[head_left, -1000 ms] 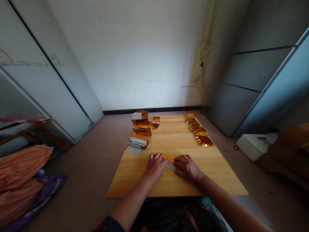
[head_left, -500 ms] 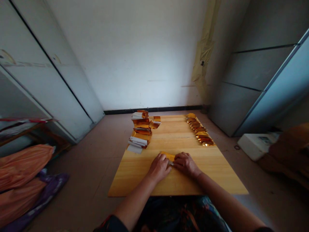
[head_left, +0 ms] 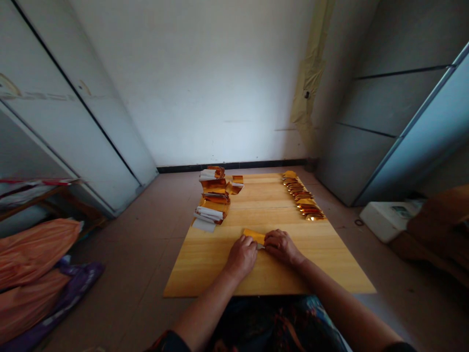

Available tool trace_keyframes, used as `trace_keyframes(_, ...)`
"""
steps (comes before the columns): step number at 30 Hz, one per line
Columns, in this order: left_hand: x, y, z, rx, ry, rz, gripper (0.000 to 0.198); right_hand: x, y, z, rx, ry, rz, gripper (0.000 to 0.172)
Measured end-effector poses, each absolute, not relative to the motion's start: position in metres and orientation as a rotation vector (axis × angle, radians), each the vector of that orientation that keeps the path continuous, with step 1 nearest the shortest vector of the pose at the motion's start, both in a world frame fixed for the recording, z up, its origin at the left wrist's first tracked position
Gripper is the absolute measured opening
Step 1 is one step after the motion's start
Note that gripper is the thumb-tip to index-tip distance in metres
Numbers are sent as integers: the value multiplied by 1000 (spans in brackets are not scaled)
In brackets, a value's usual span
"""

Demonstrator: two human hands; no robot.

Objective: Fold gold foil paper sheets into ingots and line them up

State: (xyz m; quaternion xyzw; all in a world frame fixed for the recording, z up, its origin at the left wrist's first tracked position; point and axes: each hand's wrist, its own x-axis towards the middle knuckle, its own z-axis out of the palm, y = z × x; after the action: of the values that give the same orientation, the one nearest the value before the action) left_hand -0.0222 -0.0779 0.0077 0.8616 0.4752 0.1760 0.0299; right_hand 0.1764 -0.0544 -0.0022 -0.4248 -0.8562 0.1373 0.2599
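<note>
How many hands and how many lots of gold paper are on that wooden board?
Hands: 2, left hand and right hand
Gold piece between the hands: 1
Tall gold-and-white stack: 1
Small gold bunch beside the stack: 1
Row of folded gold pieces: 1
Total: 6

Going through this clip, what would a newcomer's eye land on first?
The shiny gold foil stands out first: a tall, untidy stack at the far left of the wooden board and an overlapping row along its far right. Nearer the camera, the left hand and right hand hold a small gold piece.
</note>
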Motion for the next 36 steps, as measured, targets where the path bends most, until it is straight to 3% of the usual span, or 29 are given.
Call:
trace_keyframes(14,-25,-83,9,2676,1440,545,14,151,-58,13,-1544,-2319,269,14)
trace_keyframes(21,-29,-85,11,2732,1395,489,24,146,-64,12,-1583,-2258,210,12)
trace_keyframes(36,-30,-86,4,2785,1381,519,20,143,-67,5,-1542,-2111,186,12)
